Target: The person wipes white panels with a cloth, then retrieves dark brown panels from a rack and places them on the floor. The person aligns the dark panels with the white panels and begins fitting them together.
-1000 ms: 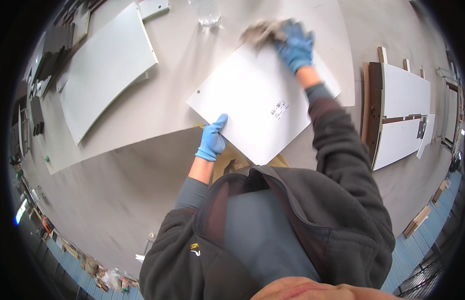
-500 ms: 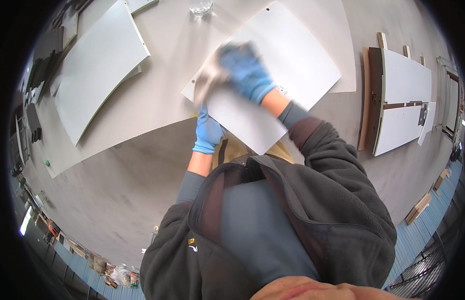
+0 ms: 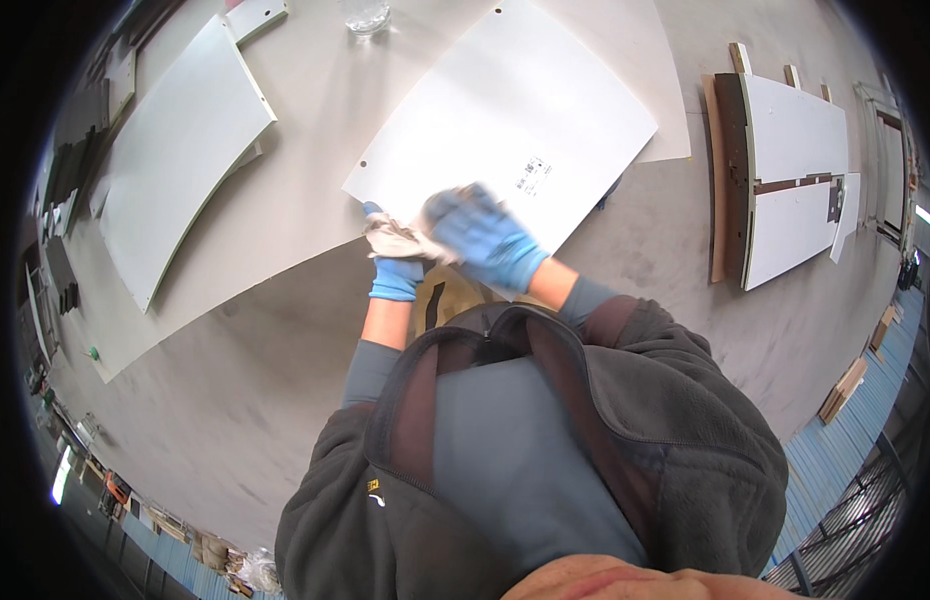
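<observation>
A white panel [image 3: 485, 110] with dark holes near its corners and a small black printed patch lies at an angle on the table, its near edge close to my body. My right hand [image 3: 485, 237], in a blue glove and slightly blurred, presses a pale cloth [image 3: 393, 236] along the near left edge. At that same edge my left hand [image 3: 395, 278], also gloved in blue, grips the panel. The cloth lies over most of its fingers, leaving one blue tip showing beyond it.
The panel rests on a pale table [image 3: 285, 190]. Another white panel [image 3: 185, 150] lies to the left, and a clear glass [image 3: 366, 14] stands at the far side. Stacked white boards [image 3: 800, 135] stand on the right. Wood pieces [image 3: 843, 388] lie at the lower right.
My right hand has come nearer to my body with the cloth, uncovering the printed patch. The cloth now covers most of my left hand's fingers. The view has shifted slightly.
</observation>
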Demonstrator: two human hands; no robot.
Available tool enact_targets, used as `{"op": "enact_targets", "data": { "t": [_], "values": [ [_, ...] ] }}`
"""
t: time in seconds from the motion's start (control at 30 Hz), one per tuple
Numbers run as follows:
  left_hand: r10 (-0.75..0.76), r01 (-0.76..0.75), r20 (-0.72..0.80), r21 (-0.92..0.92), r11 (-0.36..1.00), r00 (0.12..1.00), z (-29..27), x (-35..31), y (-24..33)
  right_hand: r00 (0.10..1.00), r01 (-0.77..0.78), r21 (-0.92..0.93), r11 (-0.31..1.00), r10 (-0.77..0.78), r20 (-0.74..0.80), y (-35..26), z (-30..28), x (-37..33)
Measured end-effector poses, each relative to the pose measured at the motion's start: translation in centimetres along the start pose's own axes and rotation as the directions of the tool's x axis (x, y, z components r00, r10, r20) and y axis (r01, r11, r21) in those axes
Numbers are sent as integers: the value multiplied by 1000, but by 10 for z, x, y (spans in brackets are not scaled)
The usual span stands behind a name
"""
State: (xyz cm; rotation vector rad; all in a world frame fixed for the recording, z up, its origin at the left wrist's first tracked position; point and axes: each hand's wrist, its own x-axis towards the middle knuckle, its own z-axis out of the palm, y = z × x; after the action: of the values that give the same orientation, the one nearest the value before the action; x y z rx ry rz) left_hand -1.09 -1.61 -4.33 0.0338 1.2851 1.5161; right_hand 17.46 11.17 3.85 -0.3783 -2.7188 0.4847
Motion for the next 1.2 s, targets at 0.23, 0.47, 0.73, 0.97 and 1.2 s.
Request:
{"op": "enact_targets", "data": {
  "t": [0.23,0.47,0.73,0.97,1.2],
  "values": [
    [-179,163,-27,-291,943,984,47,-16,14,645,-755,-395,524,702,-301,240,-89,-34],
    [-165,155,-13,-269,951,986,54,-15,20,969,-219,-280,935,175,-173,112,-22,2],
    [-119,99,-77,-229,968,990,59,-15,12,812,-582,-523,623,481,-331,207,-58,31],
    [-187,175,-11,-291,941,982,54,-23,14,819,-571,-240,785,565,-100,219,-62,-1],
    [-160,129,-83,-292,948,984,58,-19,5,704,-693,-214,689,582,-407,147,-38,-55]
  ]
}}
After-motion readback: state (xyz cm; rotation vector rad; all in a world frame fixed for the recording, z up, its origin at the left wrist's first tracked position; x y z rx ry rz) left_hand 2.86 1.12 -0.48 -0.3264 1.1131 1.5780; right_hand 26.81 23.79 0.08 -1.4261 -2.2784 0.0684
